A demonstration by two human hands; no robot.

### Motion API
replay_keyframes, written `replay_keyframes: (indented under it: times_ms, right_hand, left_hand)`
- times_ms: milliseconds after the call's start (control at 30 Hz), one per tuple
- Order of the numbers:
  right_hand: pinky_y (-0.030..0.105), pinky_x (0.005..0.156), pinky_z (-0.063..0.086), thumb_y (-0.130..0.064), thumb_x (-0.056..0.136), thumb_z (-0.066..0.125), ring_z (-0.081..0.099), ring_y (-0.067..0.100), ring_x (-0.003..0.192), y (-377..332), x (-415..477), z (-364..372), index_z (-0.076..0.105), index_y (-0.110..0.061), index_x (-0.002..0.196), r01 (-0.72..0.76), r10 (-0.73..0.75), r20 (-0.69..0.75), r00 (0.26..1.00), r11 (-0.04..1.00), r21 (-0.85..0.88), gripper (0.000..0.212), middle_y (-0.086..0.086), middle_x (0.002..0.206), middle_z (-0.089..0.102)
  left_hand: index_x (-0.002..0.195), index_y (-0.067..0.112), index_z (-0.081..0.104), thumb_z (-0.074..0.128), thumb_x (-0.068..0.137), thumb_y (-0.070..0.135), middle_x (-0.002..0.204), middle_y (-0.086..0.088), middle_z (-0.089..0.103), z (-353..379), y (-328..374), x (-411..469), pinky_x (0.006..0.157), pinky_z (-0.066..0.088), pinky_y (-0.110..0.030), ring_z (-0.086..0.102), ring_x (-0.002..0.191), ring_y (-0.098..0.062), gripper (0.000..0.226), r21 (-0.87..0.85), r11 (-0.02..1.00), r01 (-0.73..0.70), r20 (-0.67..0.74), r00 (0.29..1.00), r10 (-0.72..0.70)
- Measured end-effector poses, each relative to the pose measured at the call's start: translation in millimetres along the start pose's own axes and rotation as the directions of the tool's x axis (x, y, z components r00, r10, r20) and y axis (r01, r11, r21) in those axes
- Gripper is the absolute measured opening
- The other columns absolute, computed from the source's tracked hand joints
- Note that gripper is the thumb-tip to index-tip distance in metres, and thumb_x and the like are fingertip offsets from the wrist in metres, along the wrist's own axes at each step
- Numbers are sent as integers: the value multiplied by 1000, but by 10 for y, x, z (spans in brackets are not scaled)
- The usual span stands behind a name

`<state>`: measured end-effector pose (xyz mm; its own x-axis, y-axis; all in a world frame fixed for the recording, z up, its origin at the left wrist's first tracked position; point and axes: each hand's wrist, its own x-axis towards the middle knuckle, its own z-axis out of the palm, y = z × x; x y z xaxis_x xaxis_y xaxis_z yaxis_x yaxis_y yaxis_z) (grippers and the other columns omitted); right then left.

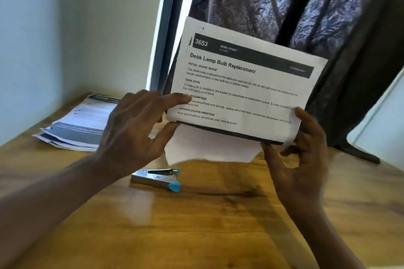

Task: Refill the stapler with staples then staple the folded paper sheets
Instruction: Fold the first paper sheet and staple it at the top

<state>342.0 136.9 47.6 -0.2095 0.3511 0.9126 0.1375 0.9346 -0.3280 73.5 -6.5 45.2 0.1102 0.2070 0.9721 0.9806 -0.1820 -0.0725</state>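
Observation:
I hold a folded printed paper sheet (244, 85) up above the wooden desk (218, 225), its printed face toward me. My left hand (135, 129) pinches its lower left edge between thumb and fingers. At the lower right corner my right hand (299, 159) grips the sheet. A loose white flap of the sheet hangs below the fold. A silver stapler with blue ends (156, 179) lies closed on the desk, below and between my hands, touched by neither.
A fanned stack of other printed sheets (80, 126) lies at the desk's back left, by the white wall. A dark patterned curtain (306, 6) hangs behind the desk. A white panel (380, 129) leans at the right edge.

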Motion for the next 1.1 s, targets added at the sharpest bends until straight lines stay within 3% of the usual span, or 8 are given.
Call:
replay_keyframes:
  times_ms: [200,333,533,633,800,900,1033,1100]
  right_hand:
    - [24,67,55,-2,79,80,61,19,89,41,-130,-338,44,-25,142,13,-10,32,999,995,-99,76,-4,132,58]
    - [14,66,51,-3,78,80,63,11,89,175,-371,-478,52,-25,138,-67,86,112,990,985,-157,69,-11,128,60]
    - [24,81,55,-29,78,65,55,0,119,304,-572,-674,60,-42,128,-308,342,294,893,939,-155,52,-23,133,57]
    - [35,87,50,-49,80,56,51,1,121,255,-559,-628,58,-46,125,-324,381,246,891,914,-243,45,-25,133,52]
    - [33,100,43,-38,92,67,49,4,124,117,-400,-376,62,-34,128,-187,297,305,905,921,-342,36,-13,133,56]
    - [20,101,36,-57,90,56,42,-5,126,132,-362,-189,55,-44,129,-187,377,547,747,910,-370,40,-25,136,48]
    - [39,121,25,-70,92,41,26,-1,145,256,-421,-70,41,-49,146,-163,470,714,519,874,-457,57,-22,157,33]
    - [35,124,11,-71,91,30,14,0,150,259,-427,-62,30,-47,153,-126,513,730,451,846,-517,66,-19,165,21]
  left_hand:
    - [137,15,54,68,92,27,110,-6,70,33,141,-83,70,63,-34,51,87,-1,48,-167,986,20,195,981,13]
    - [143,21,53,70,89,31,112,24,49,130,207,-172,69,56,-16,49,79,15,57,-219,972,90,405,914,7]
    - [148,39,47,72,92,39,150,22,50,207,255,-237,107,43,-20,47,131,8,61,-246,945,214,704,710,23]
    - [146,43,49,74,91,39,149,27,47,210,253,-215,101,43,-15,48,116,20,61,-233,932,277,795,606,18]
    - [140,48,52,70,88,49,142,25,57,218,223,-212,105,50,-30,57,123,4,55,-231,919,320,860,509,40]
    - [137,50,55,66,88,53,132,23,63,198,239,-198,103,51,-32,59,118,2,50,-213,925,316,888,457,49]
    - [124,45,67,69,87,46,89,15,68,168,266,-193,85,52,-25,65,87,-2,37,-223,917,332,888,458,50]
    - [115,43,71,68,86,53,78,13,63,163,288,-184,73,49,-23,62,78,-3,31,-225,928,297,875,481,59]
